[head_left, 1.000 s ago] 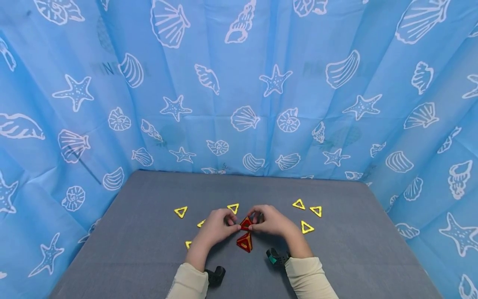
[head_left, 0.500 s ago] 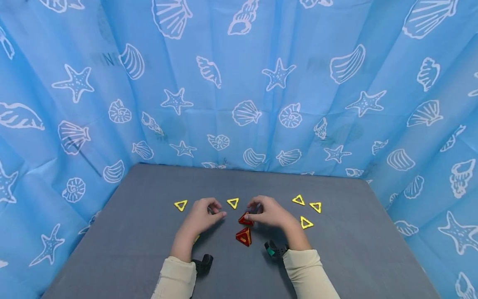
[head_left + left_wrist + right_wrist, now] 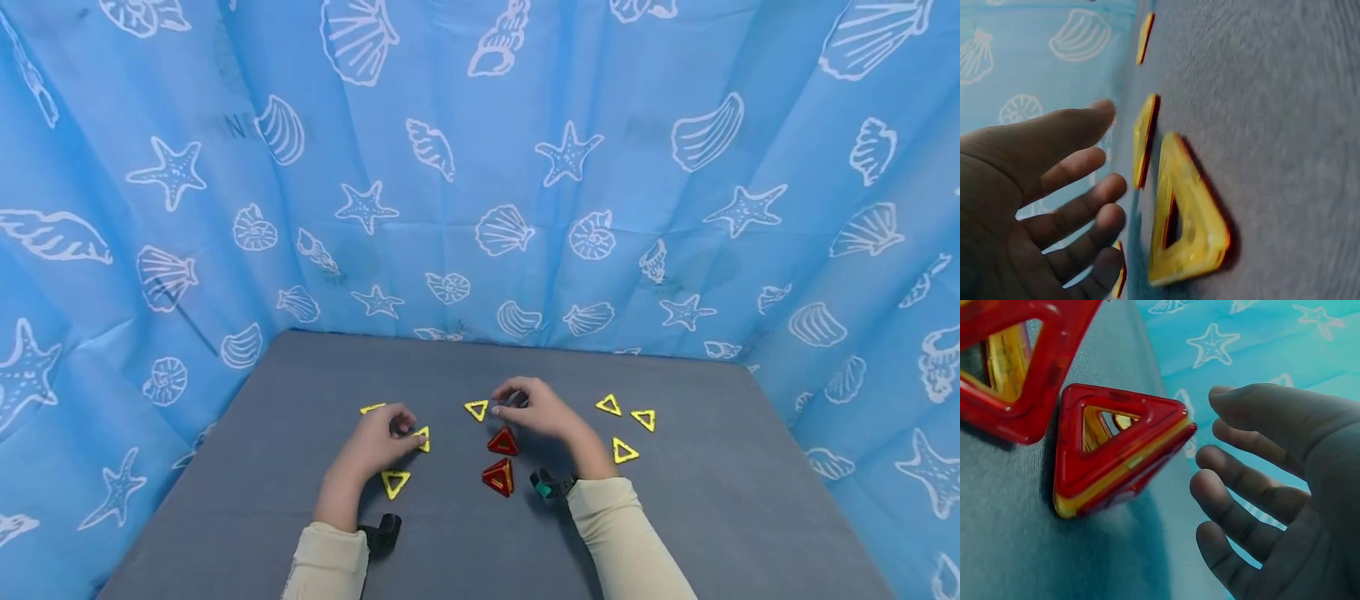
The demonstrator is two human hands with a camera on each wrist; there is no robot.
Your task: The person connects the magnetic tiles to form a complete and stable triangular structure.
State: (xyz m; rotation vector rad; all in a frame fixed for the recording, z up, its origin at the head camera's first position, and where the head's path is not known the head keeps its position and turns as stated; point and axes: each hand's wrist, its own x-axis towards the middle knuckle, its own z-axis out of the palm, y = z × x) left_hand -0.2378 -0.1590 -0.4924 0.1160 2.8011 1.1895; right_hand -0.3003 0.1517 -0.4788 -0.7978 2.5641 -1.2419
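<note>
One red pyramid, yellow along its edges, sits on the grey counter, and we see a second red pyramid just on the near side of it. Beyond the first pyramid and slightly to its right, our right hand hangs with loosely bent fingers, grasping nothing; the right wrist view shows a gap between its fingertips and that pyramid. Left of the first pyramid is our left hand, also released, its fingers relaxed; the thumb overlaps a yellow triangle from above, yet the left wrist view shows the two apart. Also left of the first pyramid we find a larger-looking yellow triangle, nearer to us, and a partly hidden yellow triangle behind the hand. One flat yellow triangle lies just beyond the first pyramid, a little to its left, and three yellow triangles lie well to its right. Our cream sleeves come in on its near side, and far beyond it hangs a blue curtain printed with white shells and starfish.
</note>
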